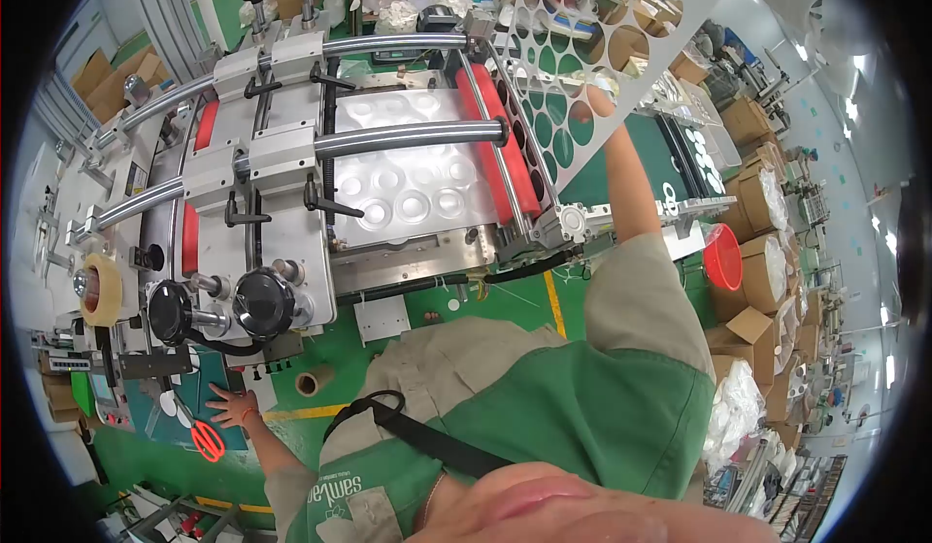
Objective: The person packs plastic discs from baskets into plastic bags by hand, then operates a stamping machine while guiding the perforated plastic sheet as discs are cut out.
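My right hand (598, 102) reaches up and forward to a white sheet full of round holes (636, 82). It grips the sheet, whose web partly hides my fingers. The sheet hangs raised above the green conveyor belt (621, 169) at the machine's outlet. To the left, my left hand (234, 407) has its fingers spread and holds nothing. Close by lie orange-handled scissors (207, 440) and white discs (171, 403) on a dark green surface. Between the machine's rollers lies a pale sheet with round cut outlines (413, 169).
Steel bars (408, 138), red rollers (500, 145) and black knobs (264, 302) belong to the machine before me. A tape roll (100, 291) sits at its left. White rings (669, 194) lie on the belt. A red basket (722, 257) and cardboard boxes (757, 281) stand at right.
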A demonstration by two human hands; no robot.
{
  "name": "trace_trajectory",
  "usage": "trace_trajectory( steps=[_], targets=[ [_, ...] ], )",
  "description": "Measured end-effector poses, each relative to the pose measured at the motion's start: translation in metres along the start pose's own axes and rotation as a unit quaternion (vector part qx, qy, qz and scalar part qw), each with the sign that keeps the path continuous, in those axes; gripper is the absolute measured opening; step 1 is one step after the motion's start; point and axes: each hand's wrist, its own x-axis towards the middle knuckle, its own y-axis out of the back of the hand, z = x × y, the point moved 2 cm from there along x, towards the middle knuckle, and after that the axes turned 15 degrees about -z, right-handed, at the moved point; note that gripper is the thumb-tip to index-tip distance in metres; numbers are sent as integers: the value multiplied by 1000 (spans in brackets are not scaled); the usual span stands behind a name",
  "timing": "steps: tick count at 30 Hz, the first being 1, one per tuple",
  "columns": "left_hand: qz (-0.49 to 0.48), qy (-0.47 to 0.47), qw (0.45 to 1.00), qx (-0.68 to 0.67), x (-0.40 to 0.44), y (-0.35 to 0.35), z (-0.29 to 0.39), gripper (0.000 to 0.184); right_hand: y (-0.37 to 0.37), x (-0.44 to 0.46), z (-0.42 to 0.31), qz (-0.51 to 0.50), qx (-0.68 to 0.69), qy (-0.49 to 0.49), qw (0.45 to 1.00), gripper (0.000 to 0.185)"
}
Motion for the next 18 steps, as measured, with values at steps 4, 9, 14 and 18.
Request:
trace_trajectory(
  steps=[4,9,14,18],
  targets=[
    [-32,13,999,23,-7,8,3,103,26,-8,-71,-3,351,133,927,40],
    [-26,8,1000,7,0,2,1,105,20,6,-56,-92,384,71,916,19],
    [-40,16,999,-5,-1,4,1,102,-19,-7,-7,-94,335,88,934,23],
    [-46,20,999,-4,-4,8,4,101,-41,-2,-14,-100,181,47,977,27]
  ],
)
